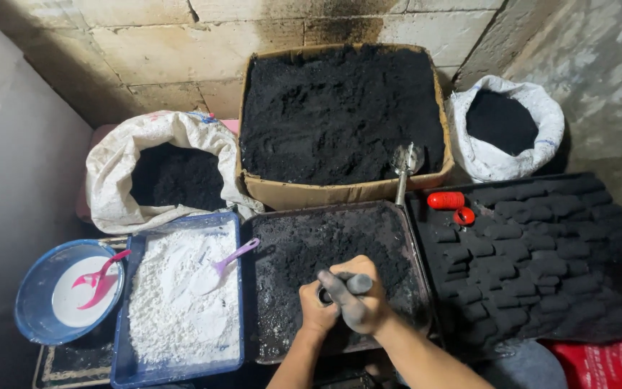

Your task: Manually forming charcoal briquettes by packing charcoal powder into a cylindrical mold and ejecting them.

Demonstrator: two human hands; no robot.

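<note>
Both my hands meet over a dark metal tray [412, 245] of black powder in front of me. My left hand [317, 311] wraps around a small dark tube-shaped mould whose open end just shows. My right hand [363, 295] is closed over the top of the same mould, its soot-blackened fingers pressing down on it. The mould itself is mostly hidden by my fingers.
A cardboard box [304, 193] of black powder with a metal scoop [404, 162] stands behind the tray, flanked by two white sacks [113, 176] [541, 108]. Left: a blue bin [235, 288] of white powder with purple spoon [235, 256], and a blue bowl [34, 295]. Right: rows of black briquettes [534, 252] and red cylinders [446, 200].
</note>
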